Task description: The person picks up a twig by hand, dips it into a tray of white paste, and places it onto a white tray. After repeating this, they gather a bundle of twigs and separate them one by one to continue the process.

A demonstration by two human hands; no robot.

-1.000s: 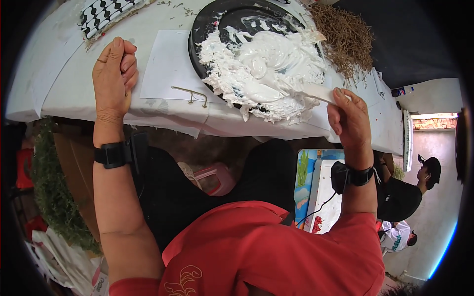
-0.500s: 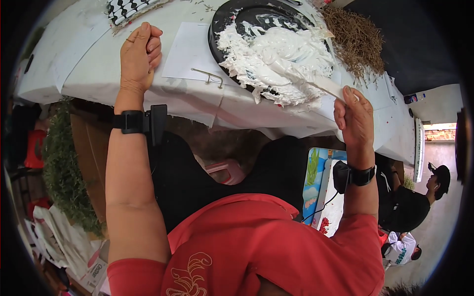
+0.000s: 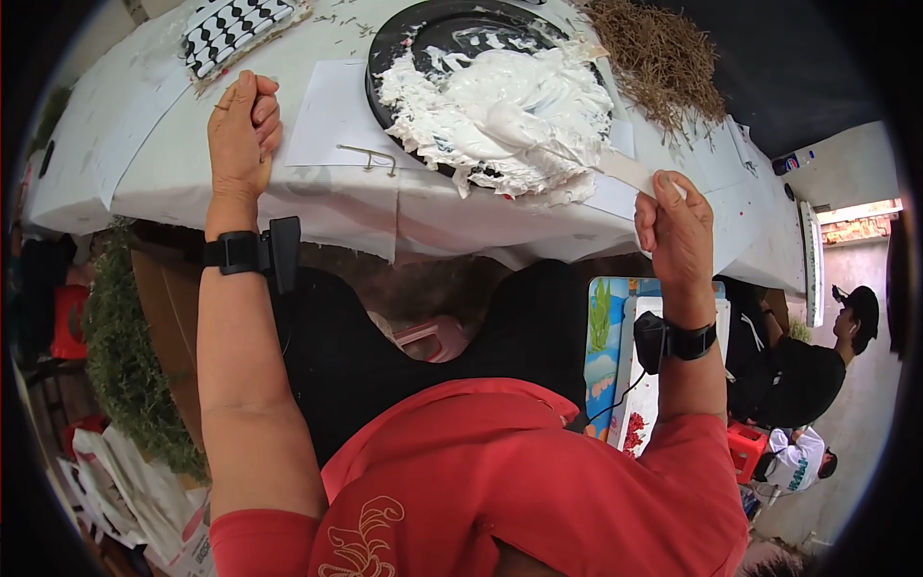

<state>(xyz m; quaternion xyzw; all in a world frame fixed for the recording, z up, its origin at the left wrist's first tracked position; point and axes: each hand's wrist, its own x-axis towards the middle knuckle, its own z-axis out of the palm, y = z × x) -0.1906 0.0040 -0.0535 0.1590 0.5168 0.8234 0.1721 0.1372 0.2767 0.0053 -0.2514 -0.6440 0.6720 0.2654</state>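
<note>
A black round plate [image 3: 385, 53], heaped and smeared with thick white paste [image 3: 519, 115], rests on the cloth-covered table. My right hand [image 3: 678, 231] grips a flat pale spatula [image 3: 625, 168] whose far end is in the paste at the plate's lower right. To the left of the plate, my left hand [image 3: 245, 135] is raised at the table's near edge, fingers curled; whatever they may hold is hidden. Between that hand and the plate lie a white paper sheet [image 3: 312, 120] and bent brass-coloured wire [image 3: 365, 156].
Dry brown twigs [image 3: 663, 67] are piled beside the plate; a black-and-white patterned object [image 3: 231, 34] lies at back left. A tray [image 3: 601, 365] stands by my right leg, greenery [image 3: 135, 365] at left. Two people [image 3: 793, 375] are on the right, one behind the other.
The view has shifted back and forth slightly. The spatula's far end has moved a little within the paste; both hands keep much the same grip and place beside the plate.
</note>
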